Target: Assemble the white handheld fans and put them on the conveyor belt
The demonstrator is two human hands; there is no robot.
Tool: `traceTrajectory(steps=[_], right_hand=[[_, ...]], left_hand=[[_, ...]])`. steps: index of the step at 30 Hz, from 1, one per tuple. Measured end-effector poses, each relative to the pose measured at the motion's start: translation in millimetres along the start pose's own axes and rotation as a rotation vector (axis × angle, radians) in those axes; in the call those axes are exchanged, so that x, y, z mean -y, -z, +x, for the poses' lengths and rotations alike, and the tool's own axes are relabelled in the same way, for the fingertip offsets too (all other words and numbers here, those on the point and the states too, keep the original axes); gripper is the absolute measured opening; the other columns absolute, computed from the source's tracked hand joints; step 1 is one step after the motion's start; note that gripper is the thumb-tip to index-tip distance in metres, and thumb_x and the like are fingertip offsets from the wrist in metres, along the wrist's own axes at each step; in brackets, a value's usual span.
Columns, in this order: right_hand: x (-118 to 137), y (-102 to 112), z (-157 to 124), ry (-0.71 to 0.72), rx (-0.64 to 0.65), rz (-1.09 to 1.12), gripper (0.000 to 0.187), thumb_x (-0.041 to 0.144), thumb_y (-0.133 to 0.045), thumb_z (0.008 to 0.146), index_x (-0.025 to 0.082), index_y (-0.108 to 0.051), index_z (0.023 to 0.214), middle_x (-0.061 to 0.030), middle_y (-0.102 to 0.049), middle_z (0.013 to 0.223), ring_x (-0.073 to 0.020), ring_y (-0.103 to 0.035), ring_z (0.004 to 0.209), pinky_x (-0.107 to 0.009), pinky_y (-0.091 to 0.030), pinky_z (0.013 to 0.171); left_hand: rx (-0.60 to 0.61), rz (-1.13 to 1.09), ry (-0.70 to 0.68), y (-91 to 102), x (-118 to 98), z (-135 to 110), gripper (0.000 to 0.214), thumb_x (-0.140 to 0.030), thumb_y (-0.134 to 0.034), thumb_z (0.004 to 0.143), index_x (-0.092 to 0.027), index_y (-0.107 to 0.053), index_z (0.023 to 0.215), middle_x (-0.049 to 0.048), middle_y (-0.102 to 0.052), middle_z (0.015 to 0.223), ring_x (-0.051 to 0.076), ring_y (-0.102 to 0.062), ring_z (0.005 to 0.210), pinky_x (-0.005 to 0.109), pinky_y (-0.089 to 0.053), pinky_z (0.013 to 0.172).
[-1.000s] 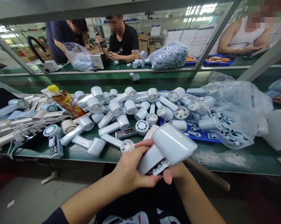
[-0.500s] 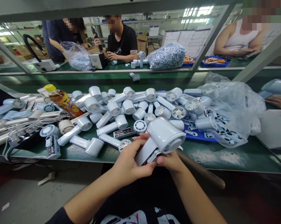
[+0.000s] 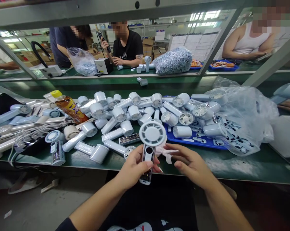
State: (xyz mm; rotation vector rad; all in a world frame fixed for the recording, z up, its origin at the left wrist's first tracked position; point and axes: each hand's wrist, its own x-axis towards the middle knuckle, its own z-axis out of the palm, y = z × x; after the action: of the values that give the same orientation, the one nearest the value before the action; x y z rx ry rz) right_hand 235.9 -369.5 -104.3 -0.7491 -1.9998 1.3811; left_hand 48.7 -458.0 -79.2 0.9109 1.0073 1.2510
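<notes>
Okay, your left hand (image 3: pixel 135 167), grip clenched around a white handheld fan (image 3: pixel 152 134), fan upright above the green surface (image 3: pixel 241 166), your right hand (image 3: pixel 191 165) open, released, just beside a crumpled white film scrap (image 3: pixel 167 154)

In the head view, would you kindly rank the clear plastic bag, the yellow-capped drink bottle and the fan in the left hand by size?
Largest: the clear plastic bag.
The fan in the left hand and the yellow-capped drink bottle look alike; the fan's nearness to the camera leaves their order unsure.
</notes>
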Motion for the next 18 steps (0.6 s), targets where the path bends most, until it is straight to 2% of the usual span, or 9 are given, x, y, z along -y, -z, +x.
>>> traceTrajectory(steps=[2,4,7,10,14,18], right_hand=[[2.2,11.6,-9.8,-0.065,-0.079,-0.161,0.034,0.038,-0.057,0.080,0.022,-0.056,0.110,-0.0099,-0.061,0.110,-0.0220,-0.063,0.087,-0.035,-0.052,0.077],[9.7,14.1,-14.5,-0.071,-0.085,-0.217,0.029,0.035,-0.057,0.080,0.023,-0.057,0.107,-0.0088,-0.062,0.107,-0.0207,-0.063,0.084,-0.035,-0.052,0.077],[25.9,5.4,-9.1,-0.083,-0.024,-0.057,0.036,0.037,-0.057,0.080,0.024,-0.054,0.113,-0.0085,-0.061,0.111,-0.0214,-0.063,0.088,-0.035,-0.052,0.077],[38.3,-3.7,7.1,-0.124,-0.037,0.182,0.047,0.041,-0.060,0.077,0.023,-0.048,0.120,-0.0097,-0.058,0.116,-0.0222,-0.062,0.091,-0.036,-0.052,0.077],[43.8,-4.3,27.3,-0.170,-0.011,0.376,0.039,0.039,-0.060,0.077,0.019,-0.055,0.110,-0.0092,-0.062,0.106,-0.0216,-0.062,0.088,-0.035,-0.051,0.075],[44.6,-2.9,36.7,-0.168,0.027,0.383,0.034,0.036,-0.063,0.075,0.021,-0.057,0.104,-0.0069,-0.063,0.098,-0.0195,-0.062,0.078,-0.033,-0.051,0.067]], left_hand=[[0.013,-0.084,-0.013,0.7,-0.6,2.0,0.023,-0.033,-0.056,0.077,-0.016,-0.054,0.093,0.0029,-0.060,0.079,0.013,-0.059,0.063,0.026,-0.047,0.063],[0.029,-0.093,-0.042,-1.5,-2.0,5.9,0.022,-0.034,-0.054,0.081,-0.014,-0.057,0.091,0.0044,-0.061,0.079,0.012,-0.059,0.062,0.024,-0.046,0.060],[0.061,-0.111,-0.071,-9.3,-4.0,13.2,0.023,-0.033,-0.058,0.078,-0.013,-0.059,0.088,0.0065,-0.063,0.081,0.013,-0.060,0.062,0.024,-0.046,0.061],[0.024,-0.132,-0.066,-18.0,-6.4,18.9,0.022,-0.030,-0.061,0.077,-0.014,-0.059,0.091,0.0054,-0.063,0.079,0.012,-0.058,0.061,0.023,-0.046,0.060],[-0.010,-0.133,-0.060,-24.0,-10.6,23.4,0.026,-0.026,-0.062,0.075,-0.015,-0.059,0.099,0.0041,-0.063,0.080,0.011,-0.055,0.062,0.021,-0.045,0.060],[-0.007,-0.128,-0.057,-24.6,-10.4,28.6,0.022,-0.026,-0.063,0.074,-0.015,-0.060,0.093,0.0033,-0.061,0.077,0.012,-0.055,0.063,0.023,-0.046,0.061]])
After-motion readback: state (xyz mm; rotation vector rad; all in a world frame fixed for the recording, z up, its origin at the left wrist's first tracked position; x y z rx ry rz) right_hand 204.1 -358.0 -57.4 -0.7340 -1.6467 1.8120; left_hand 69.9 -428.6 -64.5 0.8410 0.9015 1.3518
